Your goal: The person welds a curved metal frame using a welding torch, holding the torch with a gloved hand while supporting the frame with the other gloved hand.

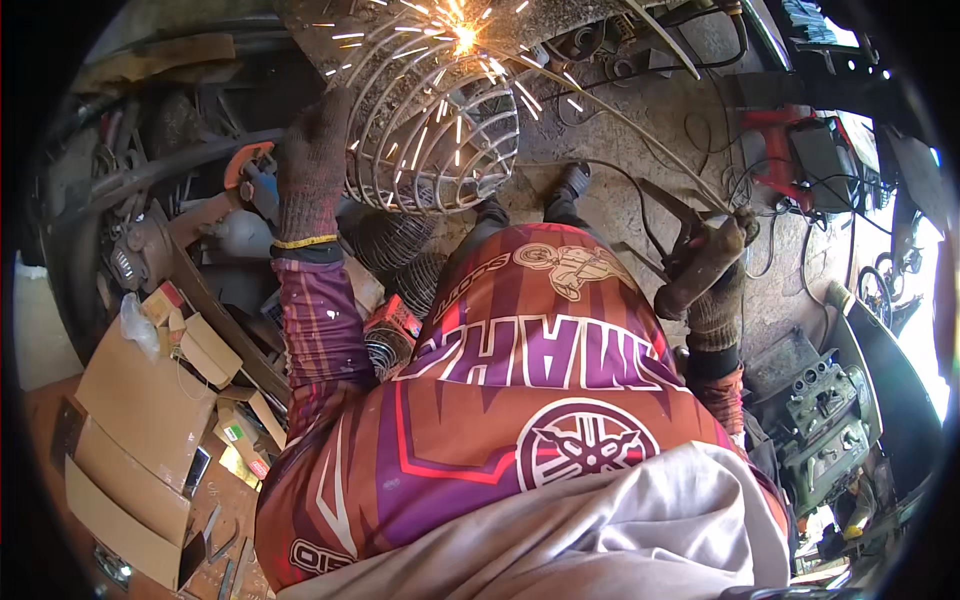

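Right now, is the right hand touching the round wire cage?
No, the right hand holds a tool off to the side, clearly apart from the wire cage.

You have sparks (pixel 464 40) glaring at top centre, their core overexposed, their trails streaked. Bright white light burns out your far right; your upper left lies dim. Black vignetting rings your frame, and straight edges bend toward its rim.

Single head-worn fisheye, looking steeply down past nearby torso (pixel 455 430) toward floor (pixel 655 105).
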### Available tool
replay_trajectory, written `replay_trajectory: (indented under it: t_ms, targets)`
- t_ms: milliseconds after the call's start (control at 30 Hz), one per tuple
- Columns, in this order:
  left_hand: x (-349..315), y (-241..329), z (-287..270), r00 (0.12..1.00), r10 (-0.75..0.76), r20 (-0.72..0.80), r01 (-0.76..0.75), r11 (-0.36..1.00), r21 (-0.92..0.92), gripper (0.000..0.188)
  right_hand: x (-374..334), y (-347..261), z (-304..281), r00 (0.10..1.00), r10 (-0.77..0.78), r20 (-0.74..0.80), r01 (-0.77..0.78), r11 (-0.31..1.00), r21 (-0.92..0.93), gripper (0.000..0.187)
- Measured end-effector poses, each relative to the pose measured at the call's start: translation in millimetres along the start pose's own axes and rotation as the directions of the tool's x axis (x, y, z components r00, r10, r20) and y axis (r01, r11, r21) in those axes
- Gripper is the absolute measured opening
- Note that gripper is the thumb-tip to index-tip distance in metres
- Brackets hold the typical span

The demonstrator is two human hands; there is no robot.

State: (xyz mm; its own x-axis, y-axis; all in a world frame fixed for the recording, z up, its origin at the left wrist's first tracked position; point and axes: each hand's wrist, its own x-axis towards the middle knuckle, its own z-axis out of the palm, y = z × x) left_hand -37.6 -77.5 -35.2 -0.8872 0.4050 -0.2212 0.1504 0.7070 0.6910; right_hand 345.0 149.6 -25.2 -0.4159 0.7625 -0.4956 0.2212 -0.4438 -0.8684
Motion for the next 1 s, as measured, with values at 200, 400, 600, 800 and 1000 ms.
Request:
replay_trajectory:
  t_ms: [200,400,600,800,1000]
  targets:
    - [2.5,-9.2,2.0,0.988,0.152,0.003,-0.151,0.983,-0.102,0.052,2.2,2.1,-12.5,0.983,-0.091,0.162,0.119,0.977,-0.177,0.024]
    - [-1.3,-1.6,1.4,0.999,0.052,-0.007,-0.052,0.993,-0.109,0.051,9.9,0.5,-27.5,0.970,-0.104,0.218,0.177,0.920,-0.350,0.027]
    - [-4.9,8.7,3.0,1.000,-0.002,0.001,0.002,0.990,-0.138,0.051,1.0,-14.0,-7.9,0.924,-0.209,0.319,0.315,0.890,-0.329,0.030]
    - [-2.1,3.9,2.3,0.997,0.081,0.011,-0.079,0.990,-0.121,0.048,-4.7,1.3,-16.7,0.894,-0.348,0.282,0.445,0.755,-0.481,0.025]
    - [-5.1,5.4,0.8,0.996,0.085,0.027,-0.079,0.982,-0.172,0.045,10.1,0.3,-36.9,0.860,-0.383,0.337,0.470,0.337,-0.816,0.028]
